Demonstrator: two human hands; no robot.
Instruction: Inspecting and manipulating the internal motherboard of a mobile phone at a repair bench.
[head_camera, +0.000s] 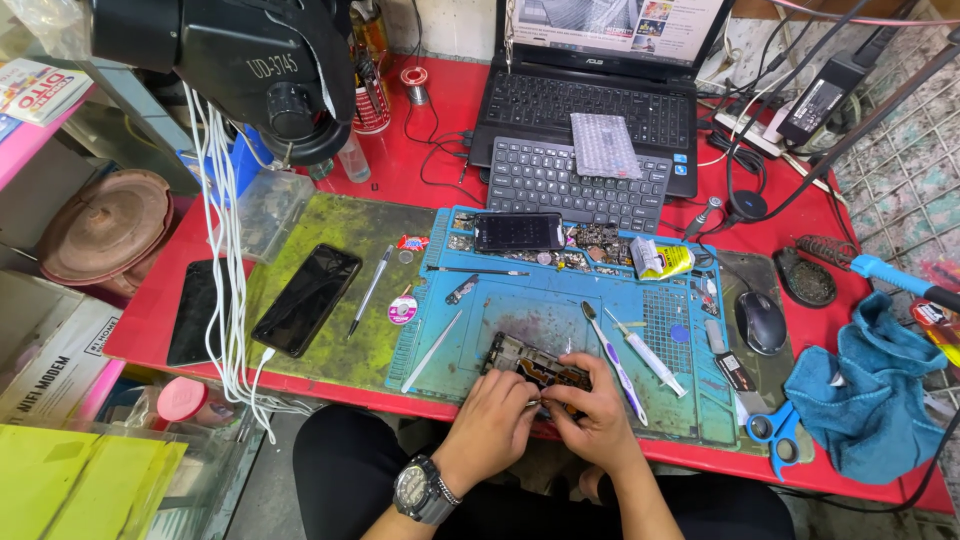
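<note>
Screens and packages on the red bench

Lit laptop screen (615, 25) at the far edge; dark phone (306, 299) near the left edge; yellow-white packet (662, 260) mid-bench.

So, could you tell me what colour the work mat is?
Blue work mat, clearest in the head view.

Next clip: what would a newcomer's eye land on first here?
First, the bright red table, crowded edge to edge with tools and cables. Next, at the near edge, the left hand and right hand meet over an opened phone on the blue work mat. A black microscope head looms at top left.
</note>
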